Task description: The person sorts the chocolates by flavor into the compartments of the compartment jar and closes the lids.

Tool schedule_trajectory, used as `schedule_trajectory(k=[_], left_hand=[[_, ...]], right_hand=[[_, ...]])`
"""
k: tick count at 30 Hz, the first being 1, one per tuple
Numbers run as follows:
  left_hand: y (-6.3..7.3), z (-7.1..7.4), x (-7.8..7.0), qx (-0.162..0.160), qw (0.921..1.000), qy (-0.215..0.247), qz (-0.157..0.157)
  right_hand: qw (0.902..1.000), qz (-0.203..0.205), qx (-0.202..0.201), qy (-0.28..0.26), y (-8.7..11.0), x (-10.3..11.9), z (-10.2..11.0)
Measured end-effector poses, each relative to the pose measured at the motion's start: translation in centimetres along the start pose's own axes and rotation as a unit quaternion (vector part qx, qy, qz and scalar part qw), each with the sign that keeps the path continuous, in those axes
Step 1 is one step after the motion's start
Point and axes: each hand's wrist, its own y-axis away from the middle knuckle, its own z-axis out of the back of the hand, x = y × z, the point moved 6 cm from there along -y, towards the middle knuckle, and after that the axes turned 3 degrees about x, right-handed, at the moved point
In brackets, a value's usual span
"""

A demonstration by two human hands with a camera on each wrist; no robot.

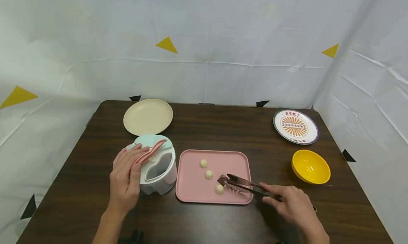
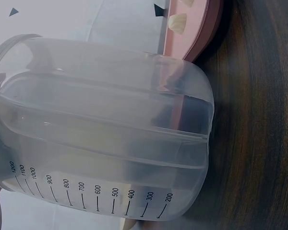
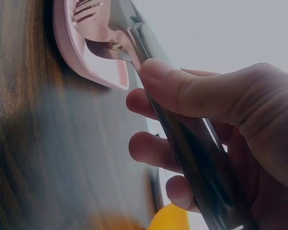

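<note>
My left hand [image 1: 125, 176] grips the raised pink flap lid [image 1: 153, 152] of a divided storage container [image 1: 160, 178]. One compartment shows open beneath it; a mint flap [image 1: 149, 140] covers the back. In the left wrist view, the container's clear wall [image 2: 101, 120] carries measuring marks. My right hand [image 1: 291, 203] holds metal tongs [image 1: 255, 189], thumb on one side and fingers on the other in the right wrist view. The tongs' tips are at a small brown ridged piece [image 1: 222, 180], apparently pinching it, above a pink tray [image 1: 188, 194]. Three cream-coloured ridged pieces [image 1: 209, 175] lie on the tray.
A cream plate [image 1: 148, 116] lies behind the container. At the right stand a yellow bowl [image 1: 310, 168] and, behind it, a white patterned plate [image 1: 295, 127]. White sheeting [image 1: 223, 31] hangs behind and beside the dark wooden table [image 1: 220, 127].
</note>
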Motion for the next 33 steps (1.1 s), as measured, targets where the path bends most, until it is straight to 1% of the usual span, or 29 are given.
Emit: schedule_trajectory(k=[7, 13, 15, 17, 19, 21, 23, 27, 29, 31, 33], left_hand=[[0.0, 0.1, -0.1, 0.0, 1.0, -0.002, 0.001], [0.1, 0.0, 0.0, 0.003, 1.0, -0.002, 0.003], [0.1, 0.0, 0.0, 0.001, 1.0, -0.001, 0.003], [0.0, 0.1, 0.0, 0.001, 1.0, 0.0, 0.003], [-0.1, 0.1, -0.1, 0.0, 1.0, 0.0, 0.002], [-0.1, 0.1, -0.1, -0.001, 1.0, 0.0, 0.001], [-0.2, 0.1, -0.1, -0.003, 1.0, 0.0, 0.0], [-0.2, 0.1, -0.1, -0.004, 1.0, 0.002, -0.003], [-0.2, 0.1, -0.1, -0.004, 1.0, 0.004, -0.003], [-0.2, 0.1, -0.1, -0.004, 1.0, 0.004, -0.003], [-0.1, 0.0, -0.1, -0.003, 1.0, 0.004, -0.002]], right_hand=[[0.9994, 0.017, -0.03, 0.006, 0.1, 0.1, 0.2], [0.9982, 0.022, -0.055, 0.0, 0.4, 0.3, 1.2], [0.9971, 0.032, -0.068, -0.006, 0.5, 0.6, 1.6], [0.9933, 0.061, -0.098, -0.013, 0.6, 1.3, 2.1], [0.9862, 0.096, -0.133, -0.026, 0.6, 2.2, 2.6], [0.9743, 0.142, -0.17, -0.041, 0.5, 3.4, 3.0], [0.9612, 0.184, -0.197, -0.059, 0.4, 4.8, 3.2], [0.9371, 0.252, -0.214, -0.112, -0.1, 7.8, 3.3], [0.9268, 0.277, -0.214, -0.136, -0.4, 9.3, 3.1], [0.9188, 0.296, -0.213, -0.15, -0.7, 10.7, 2.9], [0.9129, 0.312, -0.214, -0.153, -0.9, 12.0, 2.7]])
